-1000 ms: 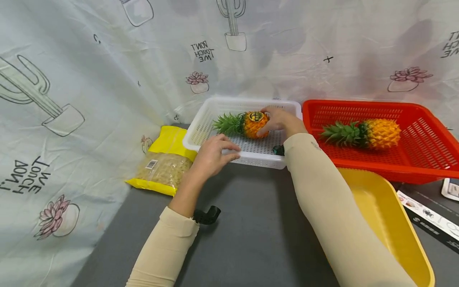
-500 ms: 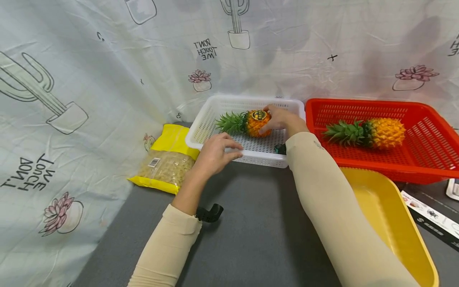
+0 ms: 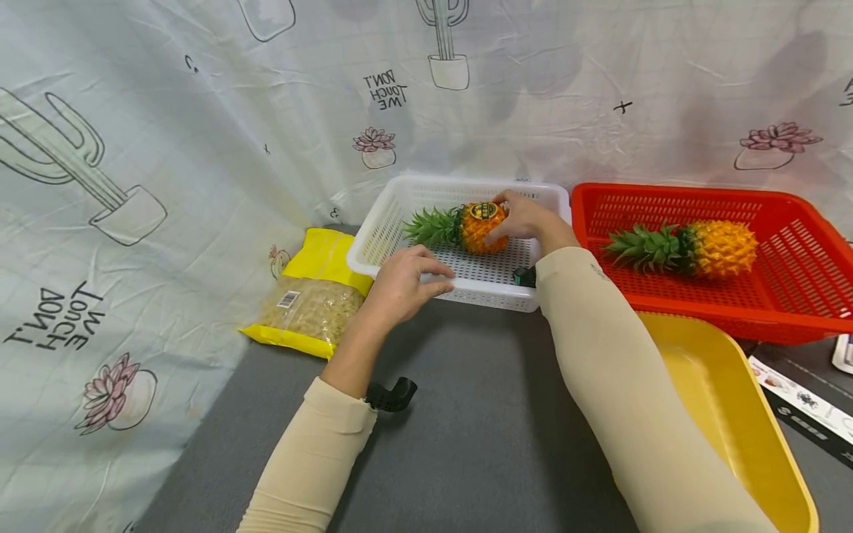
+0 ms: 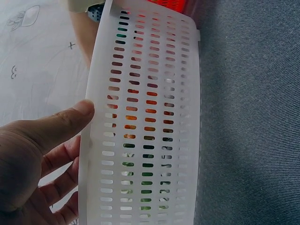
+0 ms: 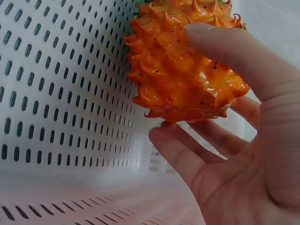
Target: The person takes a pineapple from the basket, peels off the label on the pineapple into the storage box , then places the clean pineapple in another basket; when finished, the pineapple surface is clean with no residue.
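In the head view a small orange pineapple (image 3: 481,235) with a green crown and a dark round label lies in the white perforated basket (image 3: 493,291). My right hand (image 3: 529,220) grips its base end. The right wrist view shows the thumb (image 5: 225,44) on the spiky skin of the pineapple (image 5: 183,70), with the other fingers around the far side. My left hand (image 3: 406,285) holds the basket's front rim near its left part. Seen from the left wrist, the thumb (image 4: 70,119) rests on the rim and the fingers reach behind it.
A red basket (image 3: 800,296) with a second, yellower pineapple (image 3: 723,248) adjoins the white one on the right. A yellow tray (image 3: 706,385) lies below it, beside a long narrow box (image 3: 809,414). A yellow-edged clear bag (image 3: 309,303) stands at left, near the printed curtain (image 3: 266,89).
The head view has shifted slightly, moving everything a little rightward. Both hands keep their places on the pineapple and the basket rim.
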`<action>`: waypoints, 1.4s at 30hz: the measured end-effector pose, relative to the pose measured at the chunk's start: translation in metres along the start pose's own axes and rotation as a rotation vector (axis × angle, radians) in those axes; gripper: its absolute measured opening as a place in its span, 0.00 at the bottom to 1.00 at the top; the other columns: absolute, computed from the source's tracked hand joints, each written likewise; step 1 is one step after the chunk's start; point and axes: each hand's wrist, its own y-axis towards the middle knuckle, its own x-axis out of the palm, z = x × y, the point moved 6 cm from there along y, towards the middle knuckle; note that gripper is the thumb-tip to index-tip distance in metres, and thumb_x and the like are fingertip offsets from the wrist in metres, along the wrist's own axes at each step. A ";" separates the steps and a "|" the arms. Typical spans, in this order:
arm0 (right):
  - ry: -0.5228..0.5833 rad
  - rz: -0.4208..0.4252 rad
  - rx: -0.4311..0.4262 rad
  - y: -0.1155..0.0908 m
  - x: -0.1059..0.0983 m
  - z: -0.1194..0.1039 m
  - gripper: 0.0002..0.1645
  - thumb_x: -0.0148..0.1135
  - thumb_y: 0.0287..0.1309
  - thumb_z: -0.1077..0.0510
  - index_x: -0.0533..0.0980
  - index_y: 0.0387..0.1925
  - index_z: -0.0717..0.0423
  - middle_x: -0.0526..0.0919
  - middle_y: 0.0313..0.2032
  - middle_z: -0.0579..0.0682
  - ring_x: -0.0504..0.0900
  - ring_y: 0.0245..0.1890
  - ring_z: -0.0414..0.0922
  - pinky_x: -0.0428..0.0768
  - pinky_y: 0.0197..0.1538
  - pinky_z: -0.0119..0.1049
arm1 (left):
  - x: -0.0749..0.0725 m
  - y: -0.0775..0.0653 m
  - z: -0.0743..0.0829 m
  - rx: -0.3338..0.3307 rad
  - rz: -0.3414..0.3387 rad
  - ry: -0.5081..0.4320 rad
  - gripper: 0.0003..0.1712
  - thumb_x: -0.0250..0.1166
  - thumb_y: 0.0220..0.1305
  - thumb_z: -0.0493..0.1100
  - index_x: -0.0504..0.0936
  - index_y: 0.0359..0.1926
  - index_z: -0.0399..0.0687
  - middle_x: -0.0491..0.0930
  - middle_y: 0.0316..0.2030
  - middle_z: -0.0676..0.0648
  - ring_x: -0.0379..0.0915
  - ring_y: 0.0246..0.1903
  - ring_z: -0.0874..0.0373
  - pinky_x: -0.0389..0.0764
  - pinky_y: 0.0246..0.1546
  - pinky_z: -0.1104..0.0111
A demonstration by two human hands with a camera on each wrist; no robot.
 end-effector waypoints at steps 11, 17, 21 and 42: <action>0.182 0.003 0.019 -0.009 -0.006 0.006 0.58 0.77 0.54 0.57 0.54 0.79 0.52 0.63 0.72 0.61 0.69 0.67 0.58 0.78 0.67 0.51 | 0.004 0.001 0.005 0.015 -0.006 -0.014 0.11 0.74 0.65 0.49 0.93 0.46 0.53 0.84 0.44 0.49 0.78 0.48 0.50 0.77 0.52 0.57; 0.282 0.020 0.006 -0.013 -0.012 0.006 0.57 0.75 0.57 0.59 0.52 0.80 0.53 0.61 0.73 0.62 0.70 0.68 0.59 0.79 0.65 0.52 | 0.004 0.001 0.009 0.028 0.000 -0.010 0.11 0.74 0.64 0.49 0.93 0.46 0.53 0.85 0.45 0.49 0.78 0.49 0.49 0.77 0.52 0.56; 0.330 0.020 -0.003 -0.018 -0.019 0.002 0.56 0.73 0.59 0.59 0.50 0.80 0.53 0.60 0.73 0.63 0.70 0.68 0.59 0.80 0.65 0.52 | 0.004 0.002 0.011 0.025 -0.003 -0.005 0.11 0.74 0.64 0.49 0.93 0.46 0.53 0.85 0.45 0.49 0.78 0.48 0.49 0.77 0.52 0.56; 0.397 0.070 0.001 -0.078 -0.058 -0.033 0.55 0.72 0.62 0.56 0.48 0.80 0.50 0.56 0.77 0.59 0.76 0.65 0.56 0.79 0.66 0.49 | 0.000 -0.001 0.001 0.023 -0.010 -0.031 0.11 0.74 0.64 0.47 0.92 0.46 0.51 0.84 0.45 0.46 0.79 0.48 0.45 0.78 0.51 0.53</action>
